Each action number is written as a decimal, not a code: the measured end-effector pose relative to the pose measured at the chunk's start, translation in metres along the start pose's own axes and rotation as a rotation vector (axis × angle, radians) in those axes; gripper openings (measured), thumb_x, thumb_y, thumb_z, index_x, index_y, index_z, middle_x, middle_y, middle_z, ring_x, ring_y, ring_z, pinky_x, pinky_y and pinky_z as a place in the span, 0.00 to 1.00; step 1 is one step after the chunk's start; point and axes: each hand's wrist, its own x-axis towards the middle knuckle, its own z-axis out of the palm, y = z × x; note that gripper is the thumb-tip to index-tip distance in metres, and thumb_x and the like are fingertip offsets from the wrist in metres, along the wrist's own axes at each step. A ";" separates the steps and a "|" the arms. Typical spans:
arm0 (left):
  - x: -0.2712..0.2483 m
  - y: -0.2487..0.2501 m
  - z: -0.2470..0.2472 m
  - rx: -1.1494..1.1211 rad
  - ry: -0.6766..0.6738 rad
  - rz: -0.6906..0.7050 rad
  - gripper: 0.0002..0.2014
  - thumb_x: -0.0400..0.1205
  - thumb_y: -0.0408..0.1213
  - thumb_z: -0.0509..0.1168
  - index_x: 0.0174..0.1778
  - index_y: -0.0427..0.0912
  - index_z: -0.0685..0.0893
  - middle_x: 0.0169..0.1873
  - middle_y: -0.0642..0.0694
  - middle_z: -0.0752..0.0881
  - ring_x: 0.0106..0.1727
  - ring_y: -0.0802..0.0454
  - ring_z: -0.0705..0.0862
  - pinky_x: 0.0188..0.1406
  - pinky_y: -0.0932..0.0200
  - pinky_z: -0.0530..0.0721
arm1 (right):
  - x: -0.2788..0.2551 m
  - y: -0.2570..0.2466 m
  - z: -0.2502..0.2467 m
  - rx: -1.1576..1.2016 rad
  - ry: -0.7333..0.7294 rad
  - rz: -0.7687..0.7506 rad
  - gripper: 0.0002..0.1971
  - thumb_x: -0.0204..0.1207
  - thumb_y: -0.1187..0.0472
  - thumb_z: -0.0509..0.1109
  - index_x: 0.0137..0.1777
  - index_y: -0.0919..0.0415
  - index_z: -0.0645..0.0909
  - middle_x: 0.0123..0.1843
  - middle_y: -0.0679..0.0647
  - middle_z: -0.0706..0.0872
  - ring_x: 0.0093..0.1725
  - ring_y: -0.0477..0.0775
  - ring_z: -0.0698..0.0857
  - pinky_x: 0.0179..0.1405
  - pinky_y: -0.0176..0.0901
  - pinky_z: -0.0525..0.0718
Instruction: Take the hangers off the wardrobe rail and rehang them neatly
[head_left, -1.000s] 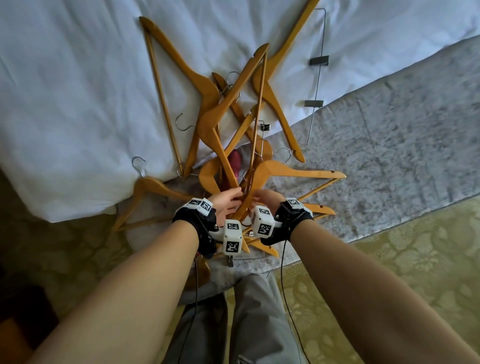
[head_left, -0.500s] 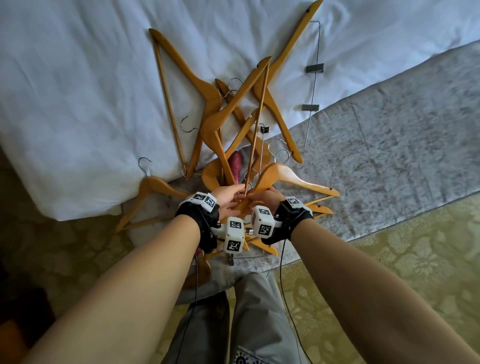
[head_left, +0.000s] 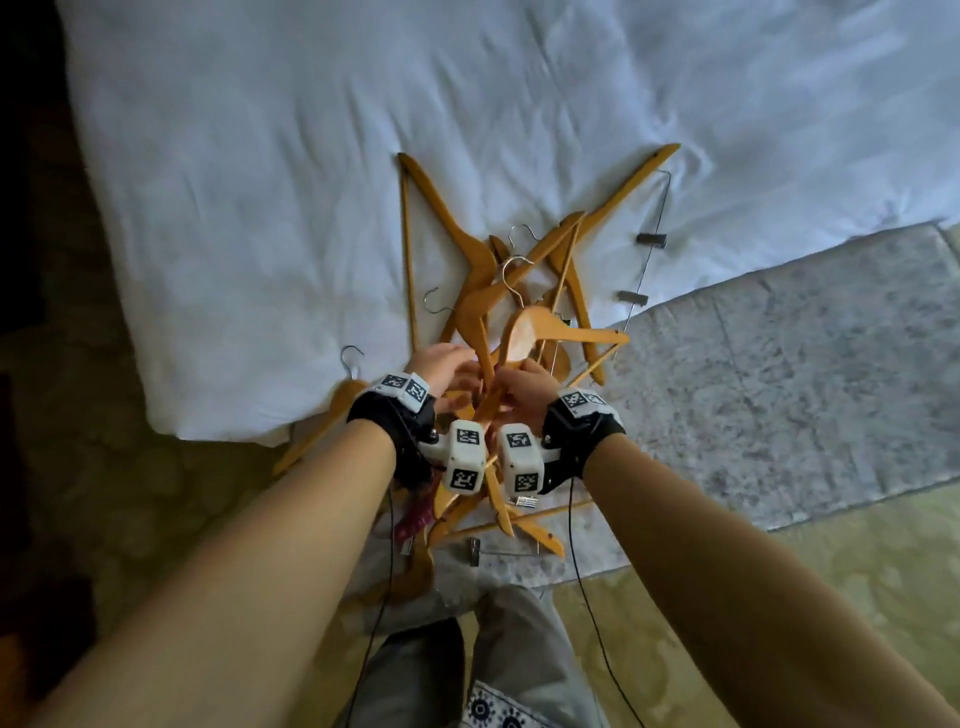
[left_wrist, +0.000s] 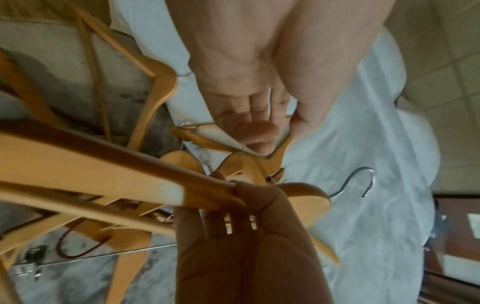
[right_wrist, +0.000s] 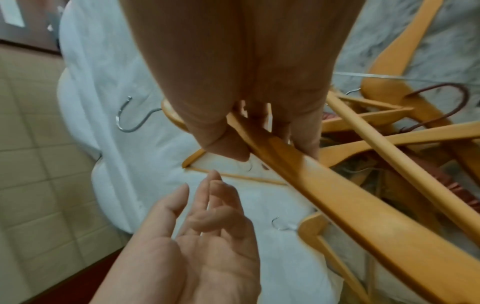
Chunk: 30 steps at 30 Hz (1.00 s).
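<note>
Right wrist: hanger (right_wrist: 324, 185) in right hand (right_wrist: 249, 98).

A heap of hangers (head_left: 498, 291) was spread across the near edge of a bed (head_left: 260, 208), some crossed over one another, with a few hooks pointed toward the bed's left side. To the right of the heap, a runner (head_left: 779, 364) was laid over the bed. One hanger (head_left: 545, 332) was held above the heap by the right hand (head_left: 524, 389). The left hand (head_left: 447, 369) was placed just beside it, to its left. More hangers were hung over the bed's edge, below both wrists.
</note>
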 end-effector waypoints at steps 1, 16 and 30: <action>-0.006 0.009 -0.006 -0.048 0.071 0.048 0.05 0.81 0.34 0.66 0.39 0.43 0.85 0.36 0.45 0.87 0.31 0.51 0.82 0.25 0.61 0.78 | -0.007 -0.008 0.008 -0.012 -0.021 -0.019 0.04 0.80 0.72 0.62 0.50 0.63 0.73 0.36 0.61 0.80 0.32 0.56 0.83 0.22 0.49 0.87; -0.141 0.079 -0.152 -0.134 0.070 0.324 0.07 0.76 0.38 0.75 0.46 0.40 0.87 0.35 0.46 0.87 0.35 0.53 0.81 0.29 0.63 0.76 | -0.124 -0.098 0.165 -0.748 -0.345 -0.290 0.11 0.78 0.75 0.56 0.46 0.60 0.76 0.36 0.59 0.75 0.31 0.52 0.76 0.32 0.45 0.81; -0.330 0.018 -0.347 -0.521 0.348 0.541 0.06 0.79 0.30 0.70 0.37 0.35 0.81 0.28 0.41 0.81 0.25 0.51 0.75 0.19 0.64 0.75 | -0.305 -0.066 0.367 -1.304 -0.515 -0.662 0.08 0.76 0.71 0.60 0.43 0.62 0.81 0.32 0.57 0.77 0.30 0.51 0.75 0.31 0.37 0.79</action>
